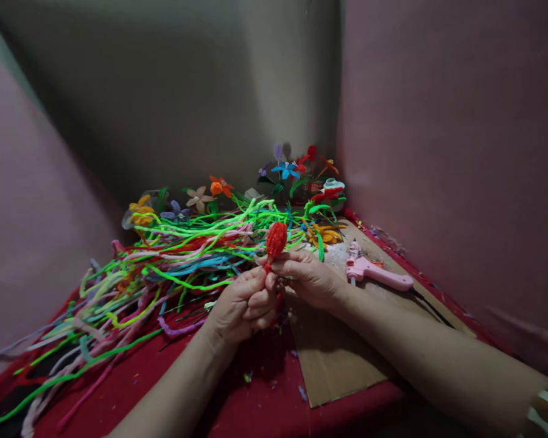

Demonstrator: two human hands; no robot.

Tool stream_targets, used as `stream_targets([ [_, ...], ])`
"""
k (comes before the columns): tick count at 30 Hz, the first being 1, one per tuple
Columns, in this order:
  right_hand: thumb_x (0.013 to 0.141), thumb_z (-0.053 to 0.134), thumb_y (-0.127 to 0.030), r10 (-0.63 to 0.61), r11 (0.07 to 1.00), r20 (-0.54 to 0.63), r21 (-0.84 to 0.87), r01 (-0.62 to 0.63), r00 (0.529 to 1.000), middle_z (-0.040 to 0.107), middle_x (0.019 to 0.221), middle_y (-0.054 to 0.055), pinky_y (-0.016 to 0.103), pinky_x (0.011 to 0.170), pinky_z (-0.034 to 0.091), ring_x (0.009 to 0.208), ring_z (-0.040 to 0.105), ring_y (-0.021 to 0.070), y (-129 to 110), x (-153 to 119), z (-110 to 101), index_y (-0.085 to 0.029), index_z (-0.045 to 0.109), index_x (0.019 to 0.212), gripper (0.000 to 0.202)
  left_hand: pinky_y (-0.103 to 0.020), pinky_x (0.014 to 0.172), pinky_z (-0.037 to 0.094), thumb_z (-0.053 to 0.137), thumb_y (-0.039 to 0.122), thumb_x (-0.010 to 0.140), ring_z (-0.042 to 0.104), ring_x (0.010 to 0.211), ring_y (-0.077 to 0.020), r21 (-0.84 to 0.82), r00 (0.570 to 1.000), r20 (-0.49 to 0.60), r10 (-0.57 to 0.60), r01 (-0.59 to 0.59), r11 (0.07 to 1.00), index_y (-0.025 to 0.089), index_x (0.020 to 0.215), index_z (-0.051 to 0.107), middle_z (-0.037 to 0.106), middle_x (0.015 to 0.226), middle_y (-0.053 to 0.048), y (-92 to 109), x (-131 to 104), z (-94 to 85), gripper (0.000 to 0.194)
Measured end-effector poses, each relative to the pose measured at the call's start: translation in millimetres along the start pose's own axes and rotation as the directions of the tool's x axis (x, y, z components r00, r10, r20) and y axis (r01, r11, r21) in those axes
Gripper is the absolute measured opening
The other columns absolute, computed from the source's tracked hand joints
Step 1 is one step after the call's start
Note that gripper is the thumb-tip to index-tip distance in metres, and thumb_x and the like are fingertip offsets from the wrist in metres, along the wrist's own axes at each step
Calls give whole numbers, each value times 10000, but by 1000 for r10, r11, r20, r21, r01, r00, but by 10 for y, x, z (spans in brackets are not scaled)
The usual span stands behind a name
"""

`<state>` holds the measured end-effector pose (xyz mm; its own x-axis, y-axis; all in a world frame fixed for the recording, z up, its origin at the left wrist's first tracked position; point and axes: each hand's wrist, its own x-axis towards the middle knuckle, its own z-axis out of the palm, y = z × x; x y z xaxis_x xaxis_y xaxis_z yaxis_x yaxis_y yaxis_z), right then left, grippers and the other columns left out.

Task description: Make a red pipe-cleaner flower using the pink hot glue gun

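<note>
A red fuzzy bud point(276, 239), made of pipe cleaner, stands upright between my two hands at the middle of the view. My left hand point(247, 306) is closed round its lower end, thumb and fingers pinched just below the bud. From the right, my right hand point(308, 278) pinches the base of the same bud, its fingertips almost touching those of my left hand. Whatever lies inside the left fingers is hidden.
Many coloured pipe cleaners point(201, 243) spread over the red cloth point(132, 389) on the left. A pink glue gun point(379, 272) rests on cardboard point(333, 365) at the right. Fuzzy flowers point(286, 170) stand behind, near the grey wall point(187, 91). An orange flower point(324, 234) lies beyond my right hand.
</note>
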<state>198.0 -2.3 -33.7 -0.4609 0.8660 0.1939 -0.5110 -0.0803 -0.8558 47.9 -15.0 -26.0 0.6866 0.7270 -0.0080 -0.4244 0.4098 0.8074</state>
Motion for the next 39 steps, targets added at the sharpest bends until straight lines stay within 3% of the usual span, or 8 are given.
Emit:
stream_targets([
  [9,734,633,-274,-62,998,24,-22,62,998,596,602,-16,242,581,330,545,483,91,-8,-1,-18,-148,646,739,127,-120,296,256,452,283,874,111,306,-15,59,1000,-14,25,-24,998,145,750,555,269,423,98,-20,16,25,212],
  [17,725,633,-271,-76,995,-34,-70,73,997,519,557,-36,246,564,307,513,439,84,32,17,-25,-143,590,631,164,-146,295,213,443,545,820,239,308,-30,113,988,-143,-54,70,991,111,773,590,419,449,47,39,43,83,461],
  [23,735,621,-242,-150,976,-44,-168,140,988,508,603,-29,243,573,302,554,422,80,45,19,-49,-141,605,615,157,-146,296,192,474,486,827,238,303,-24,136,976,-219,-13,44,990,115,738,576,409,435,49,-2,56,71,395],
  [27,738,596,-209,-163,970,-38,-189,153,986,521,658,-16,236,574,306,582,427,78,36,18,-61,-140,593,577,174,-144,315,188,466,360,857,225,325,-28,126,981,-195,-14,39,991,123,753,569,392,437,52,-7,46,52,279],
  [34,721,606,-198,-125,985,-85,-133,113,989,529,599,-27,226,559,341,539,459,76,23,15,-22,-149,620,659,80,-149,330,220,475,273,824,283,348,-32,113,990,-138,-20,36,993,106,779,585,424,494,32,28,35,58,205],
  [39,714,615,-266,-44,997,-39,-67,41,998,510,499,-42,226,499,383,450,537,98,-4,0,25,-152,544,593,181,-174,323,299,484,255,794,363,349,-57,210,992,-118,43,-18,978,122,796,578,495,530,11,12,35,73,163],
])
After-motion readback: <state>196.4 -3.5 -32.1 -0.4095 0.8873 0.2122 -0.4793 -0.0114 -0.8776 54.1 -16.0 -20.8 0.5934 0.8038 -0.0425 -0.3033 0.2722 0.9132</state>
